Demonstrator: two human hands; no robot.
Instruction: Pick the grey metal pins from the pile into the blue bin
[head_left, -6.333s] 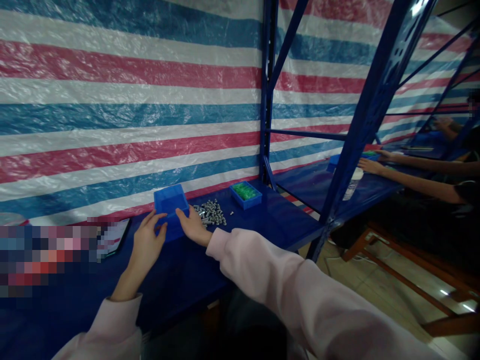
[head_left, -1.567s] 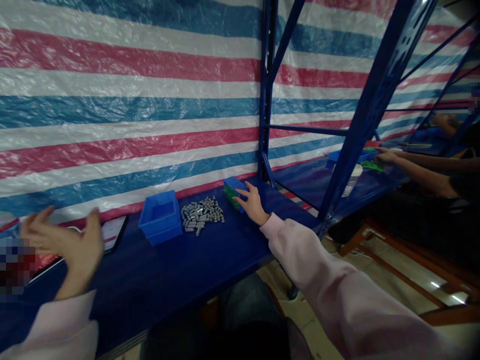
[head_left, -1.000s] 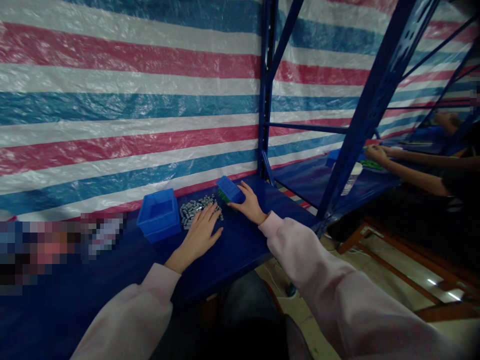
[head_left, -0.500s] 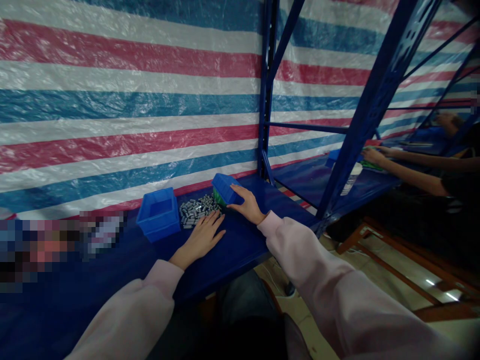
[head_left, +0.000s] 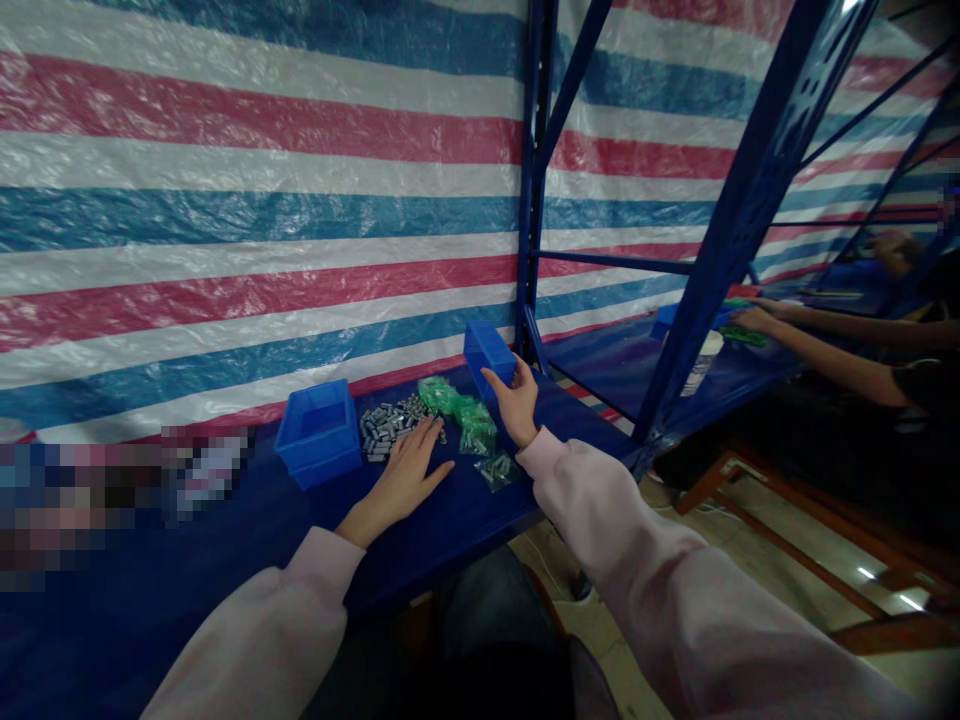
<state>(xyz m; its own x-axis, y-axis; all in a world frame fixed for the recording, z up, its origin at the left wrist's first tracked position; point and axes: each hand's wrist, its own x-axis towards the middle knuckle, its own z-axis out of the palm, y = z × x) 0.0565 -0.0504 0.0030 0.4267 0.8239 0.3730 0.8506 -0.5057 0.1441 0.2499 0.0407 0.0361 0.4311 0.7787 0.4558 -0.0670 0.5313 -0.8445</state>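
My right hand (head_left: 519,402) grips the edge of a small blue plastic bin (head_left: 486,358), which is tilted on its side above the table. Below it lie green plastic bags (head_left: 463,408) and a small clear bag of metal parts (head_left: 498,470). My left hand (head_left: 409,470) rests with fingers stretched out at the near edge of a pile of small metal cylinders (head_left: 382,428), its fingertips touching or just over them. To the left of the pile stands a second blue bin (head_left: 319,430), upright.
The blue table (head_left: 300,540) runs along a striped plastic sheet (head_left: 262,240). A blue metal post (head_left: 720,230) rises at the right. Beyond it are a white bottle (head_left: 703,362) and another person's arms (head_left: 825,345). A wooden stool (head_left: 795,540) stands below.
The blue bin in my right hand has lifted and turned up to the right. Green bags and a clear bag now lie on the table beneath it. My left hand has barely moved.
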